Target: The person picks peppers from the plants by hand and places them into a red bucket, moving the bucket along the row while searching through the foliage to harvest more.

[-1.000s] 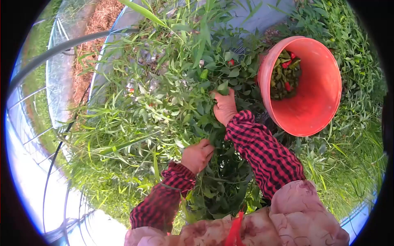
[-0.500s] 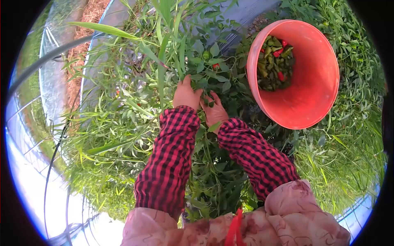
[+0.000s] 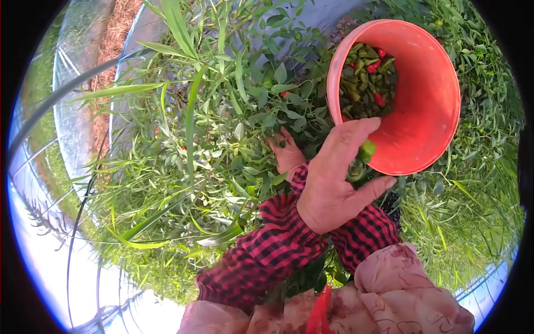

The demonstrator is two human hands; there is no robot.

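My left hand (image 3: 336, 181) reaches across over my right forearm, close to the near rim of the red bucket (image 3: 414, 158). Its fingers and thumb curve around green peppers (image 3: 356, 169), partly hidden by the hand. Lower down and farther left, my right hand (image 3: 287, 154) is among the leaves of the pepper plants (image 3: 245, 161), fingers apart, with nothing visible in it. Inside the tilted bucket lie many green peppers (image 3: 361, 83) and a few red peppers (image 3: 374, 66).
Long grass blades (image 3: 192, 119) rise among the plants on the left. A grey curved pipe (image 3: 61, 92) and plastic sheeting (image 3: 75, 117) stand at the far left. Dark mulch film (image 3: 328, 28) shows at the top. Dense foliage (image 3: 489, 111) surrounds the bucket on the right.
My left hand has moved right from the plants, crossing over my right arm to the bucket with green peppers. My right hand has stayed among the leaves.
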